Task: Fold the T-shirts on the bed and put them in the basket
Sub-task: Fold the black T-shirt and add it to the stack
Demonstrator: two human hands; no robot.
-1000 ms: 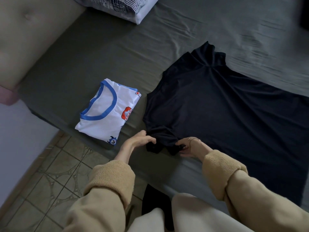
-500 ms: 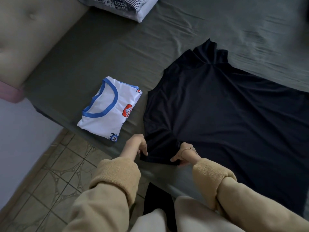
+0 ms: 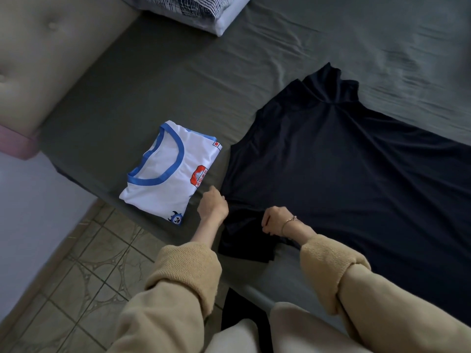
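A black T-shirt (image 3: 344,174) lies spread flat on the grey-green bed sheet (image 3: 178,85), its near sleeve at the bed's front edge. My left hand (image 3: 212,206) pinches the sleeve's left edge with curled fingers. My right hand (image 3: 276,221), with a thin bracelet at the wrist, grips the sleeve where it joins the body. A folded white T-shirt with a blue collar (image 3: 169,171) sits to the left, near the bed edge. No basket is in view.
A striped pillow (image 3: 201,11) lies at the top of the bed. A beige padded headboard (image 3: 46,54) stands at the left. Tiled floor (image 3: 84,271) shows below the bed edge, and a dark object (image 3: 242,317) lies by my knees.
Both hands have drawn the bunched near sleeve out toward the bed edge, so it now lies flatter and longer. The white T-shirt has not moved.
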